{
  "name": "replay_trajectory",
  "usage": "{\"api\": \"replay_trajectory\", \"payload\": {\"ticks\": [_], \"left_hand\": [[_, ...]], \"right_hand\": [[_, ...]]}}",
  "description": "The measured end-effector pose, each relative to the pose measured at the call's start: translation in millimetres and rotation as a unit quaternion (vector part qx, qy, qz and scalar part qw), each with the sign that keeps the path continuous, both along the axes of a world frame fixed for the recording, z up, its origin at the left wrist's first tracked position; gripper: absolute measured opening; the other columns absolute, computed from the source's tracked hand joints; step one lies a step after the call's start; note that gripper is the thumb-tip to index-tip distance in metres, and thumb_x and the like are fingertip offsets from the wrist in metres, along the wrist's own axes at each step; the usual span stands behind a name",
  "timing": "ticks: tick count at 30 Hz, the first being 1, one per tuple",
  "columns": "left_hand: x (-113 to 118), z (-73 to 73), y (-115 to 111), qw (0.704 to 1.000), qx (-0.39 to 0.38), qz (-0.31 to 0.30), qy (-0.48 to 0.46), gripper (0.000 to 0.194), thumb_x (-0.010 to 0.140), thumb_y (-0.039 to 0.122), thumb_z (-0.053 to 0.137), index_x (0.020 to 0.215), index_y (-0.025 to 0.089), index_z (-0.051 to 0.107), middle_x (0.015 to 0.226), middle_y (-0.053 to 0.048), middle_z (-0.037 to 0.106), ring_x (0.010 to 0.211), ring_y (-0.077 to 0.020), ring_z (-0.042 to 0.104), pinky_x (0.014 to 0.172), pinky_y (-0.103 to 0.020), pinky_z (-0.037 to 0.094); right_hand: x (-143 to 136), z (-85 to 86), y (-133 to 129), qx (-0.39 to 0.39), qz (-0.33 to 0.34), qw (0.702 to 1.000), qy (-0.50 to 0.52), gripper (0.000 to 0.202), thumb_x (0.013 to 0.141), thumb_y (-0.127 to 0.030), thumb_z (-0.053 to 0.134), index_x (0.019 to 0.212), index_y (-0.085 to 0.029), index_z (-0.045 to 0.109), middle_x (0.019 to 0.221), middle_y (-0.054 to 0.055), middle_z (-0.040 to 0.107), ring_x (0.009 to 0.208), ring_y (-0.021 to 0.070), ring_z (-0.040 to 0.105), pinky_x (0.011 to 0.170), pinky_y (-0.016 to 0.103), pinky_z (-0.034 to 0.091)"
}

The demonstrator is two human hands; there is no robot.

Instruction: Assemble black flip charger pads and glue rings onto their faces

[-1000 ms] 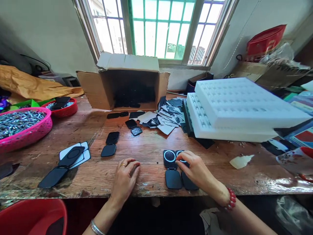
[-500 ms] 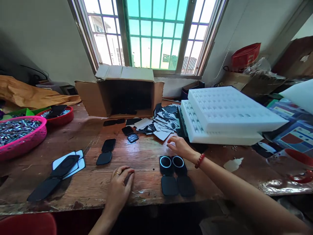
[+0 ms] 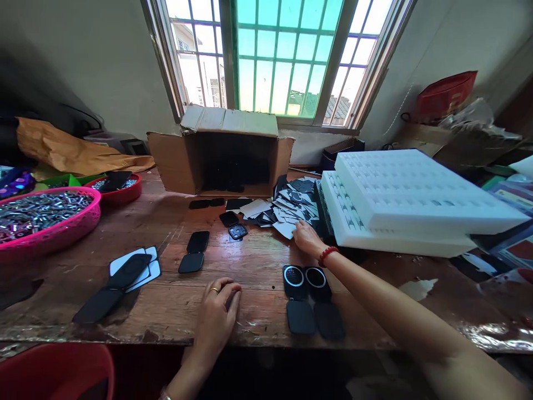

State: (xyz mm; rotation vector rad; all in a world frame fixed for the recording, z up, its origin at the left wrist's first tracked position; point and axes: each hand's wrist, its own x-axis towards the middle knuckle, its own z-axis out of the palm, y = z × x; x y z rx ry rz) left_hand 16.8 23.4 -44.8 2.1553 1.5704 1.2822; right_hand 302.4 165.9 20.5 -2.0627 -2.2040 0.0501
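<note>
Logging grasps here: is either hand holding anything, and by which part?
Nothing is clearly held. The left hand rests on the table; the right hand touches the card pile, grip unclear.

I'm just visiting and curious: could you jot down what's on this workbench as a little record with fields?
Left hand: resting flat on the wooden table, ring on one finger
Right hand: stretched out, fingertips at the pile of cut pieces
In front: two open black cases
Behind: cardboard box
Right: white foam trays
Left: pink basket
</note>
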Motion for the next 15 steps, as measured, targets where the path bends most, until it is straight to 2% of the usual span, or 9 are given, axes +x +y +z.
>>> {"api": "replay_trajectory", "payload": {"ticks": [3, 7, 10, 15], "left_hand": [[1, 1.5, -1, 1.0, 0.007, -0.002, -0.001, 0.018, 0.093, 0.027, 0.054, 0.093, 0.023, 0.072, 0.101, -0.008, 0.066, 0.097, -0.0268, 0.061, 0.084, -0.045, 0.054], [2, 3.6, -2, 1.0, 0.013, 0.002, 0.001, 0.017, 0.092, 0.024, 0.055, 0.093, 0.022, 0.072, 0.1, -0.008, 0.066, 0.096, -0.0266, 0.061, 0.084, -0.044, 0.054], [3, 4.9, -2, 1.0, 0.01, 0.003, 0.005, 0.016, 0.092, 0.022, 0.056, 0.093, 0.022, 0.072, 0.101, -0.008, 0.066, 0.096, -0.0266, 0.061, 0.085, -0.044, 0.054], [4, 7.1, -4, 1.0, 0.004, 0.006, -0.001, 0.015, 0.091, 0.02, 0.056, 0.092, 0.022, 0.071, 0.101, -0.007, 0.065, 0.097, -0.0259, 0.06, 0.085, -0.043, 0.053]], "right_hand": [[1, -3.5, 7, -0.021, -0.021, 0.999, -0.03, 0.03, 0.095, -0.034, 0.062, 0.116, -0.013, 0.063, 0.121, 0.011, 0.063, 0.108, 0.0234, 0.062, 0.094, 0.045, 0.052], [-1, -7.6, 4, -0.036, -0.038, 0.997, -0.055, 0.028, 0.096, -0.035, 0.061, 0.114, -0.014, 0.064, 0.118, 0.01, 0.065, 0.104, 0.0216, 0.064, 0.092, 0.043, 0.053], [2, -5.8, 6, -0.037, -0.049, 0.996, -0.064, 0.028, 0.096, -0.035, 0.061, 0.114, -0.014, 0.064, 0.116, 0.01, 0.065, 0.103, 0.0214, 0.064, 0.09, 0.042, 0.054], [9, 0.6, 24, -0.024, -0.068, 0.995, -0.066, 0.028, 0.096, -0.036, 0.06, 0.113, -0.014, 0.064, 0.116, 0.009, 0.065, 0.103, 0.0212, 0.064, 0.089, 0.042, 0.054]]}}
